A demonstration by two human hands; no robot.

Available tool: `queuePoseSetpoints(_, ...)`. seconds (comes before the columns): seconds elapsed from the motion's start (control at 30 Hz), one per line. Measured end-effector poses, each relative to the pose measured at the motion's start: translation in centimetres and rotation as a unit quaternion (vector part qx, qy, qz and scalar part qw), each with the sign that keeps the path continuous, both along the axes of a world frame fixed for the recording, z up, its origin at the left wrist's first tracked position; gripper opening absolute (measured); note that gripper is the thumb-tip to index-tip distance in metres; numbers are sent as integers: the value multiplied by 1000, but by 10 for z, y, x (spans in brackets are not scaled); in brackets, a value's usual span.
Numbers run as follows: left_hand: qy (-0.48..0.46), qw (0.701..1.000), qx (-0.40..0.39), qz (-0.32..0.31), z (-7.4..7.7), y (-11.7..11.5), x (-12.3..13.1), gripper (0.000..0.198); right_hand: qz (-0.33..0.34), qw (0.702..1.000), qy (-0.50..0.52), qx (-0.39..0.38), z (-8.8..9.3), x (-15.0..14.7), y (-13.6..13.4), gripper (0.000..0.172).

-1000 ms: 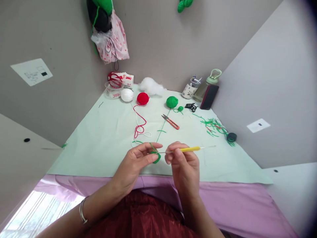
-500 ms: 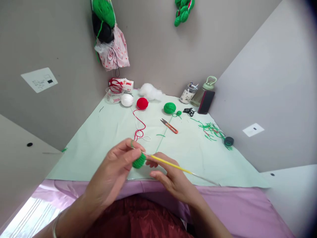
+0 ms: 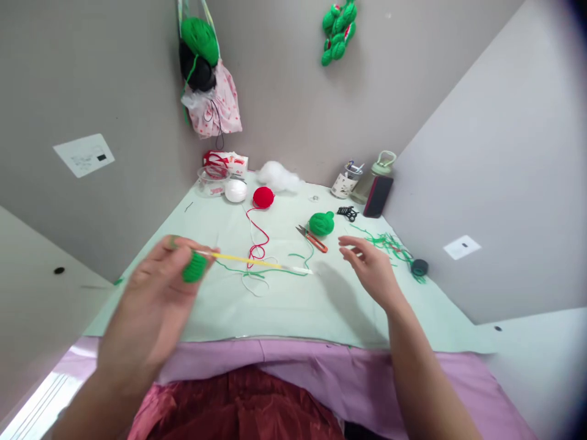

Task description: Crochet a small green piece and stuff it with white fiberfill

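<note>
My left hand, slightly blurred, pinches a small green crocheted piece. A crochet hook with a yellow grip sticks out of the piece to the right, its far end in mid-air. Green yarn trails from the piece across the table towards the green yarn ball. My right hand hovers over the table, fingers apart and holding nothing. It is just right of the green ball and the orange-handled thread snips, which lie partly against the ball.
A red yarn ball, a white yarn ball and white stuffing lie at the back. Green scraps, a black tape roll, a black hair claw, a phone and a bottle are on the right.
My left hand has moved left with the crocheted piece and hook. My right hand has left the hook and moved right and forward. The green ball has rolled nearer, against the snips.
</note>
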State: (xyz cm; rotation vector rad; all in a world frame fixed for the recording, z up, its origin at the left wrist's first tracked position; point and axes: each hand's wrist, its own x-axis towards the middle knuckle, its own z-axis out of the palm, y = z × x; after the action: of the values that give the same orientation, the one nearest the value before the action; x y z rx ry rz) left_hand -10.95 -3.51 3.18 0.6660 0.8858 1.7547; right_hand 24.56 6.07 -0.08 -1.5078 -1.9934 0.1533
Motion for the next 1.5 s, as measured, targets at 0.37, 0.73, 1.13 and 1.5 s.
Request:
queuePoseSetpoints(0.37,22,948,-139,-287,-33,-18,65,26,-17,996,-72,47,-39,-3,113,17)
queuePoseSetpoints(0.73,46,944,-138,-297,-60,-12,72,21,-49,997,-47,34,-43,36,96,29)
queuePoseSetpoints(1.13,90,936,-121,-319,-68,-10,76,21,-5,993,-112,24,-28,10,69,36)
queuePoseSetpoints(1.5,92,937,-123,-314,-69,-11,76,22,-70,987,-142,40,-28,23,71,20)
